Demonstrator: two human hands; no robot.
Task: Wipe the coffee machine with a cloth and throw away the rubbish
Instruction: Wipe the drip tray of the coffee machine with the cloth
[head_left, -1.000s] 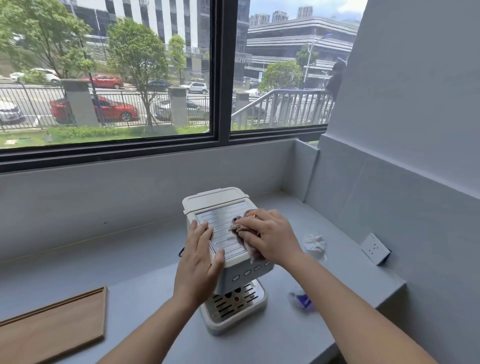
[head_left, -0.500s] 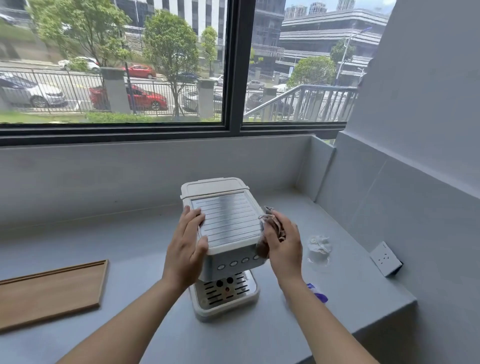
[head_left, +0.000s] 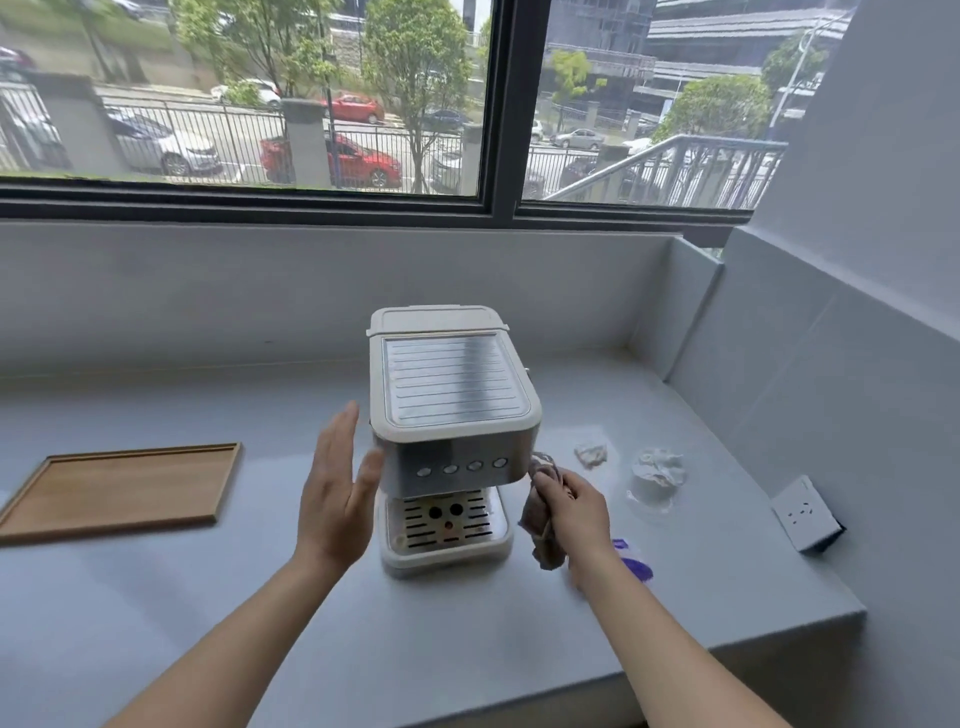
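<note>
The fingers (head_left: 338, 441) of the left hand (head_left: 335, 499) are straight and pressed together, the thumb spread wide, palm turned toward the left side of the coffee machine (head_left: 452, 410). The thumb tip lies at the machine's front corner; whether it touches cannot be told. The fingers (head_left: 569, 491) of the right hand (head_left: 574, 512) are curled round a bunched brownish cloth (head_left: 540, 525), whose top end meets the lower right corner of the machine's button panel while the rest hangs below the fist.

The machine stands upright in the middle of the grey worktop (head_left: 467, 649), its ribbed metal top facing up. Its drip tray (head_left: 447, 527) at the base holds a slotted grate with some small stains.

To the right of the machine lies the rubbish: a small crumpled tissue (head_left: 591, 454), a larger white crumpled wad (head_left: 655, 473) that seems to sit in clear plastic, and a purple wrapper (head_left: 632, 564) partly behind the right wrist. Well to the left lies a flat wooden tray (head_left: 119, 491). A white socket (head_left: 802, 514) sits against the right wall. A dark-framed window (head_left: 501, 104) behind shows a fence, parked cars and trees.
</note>
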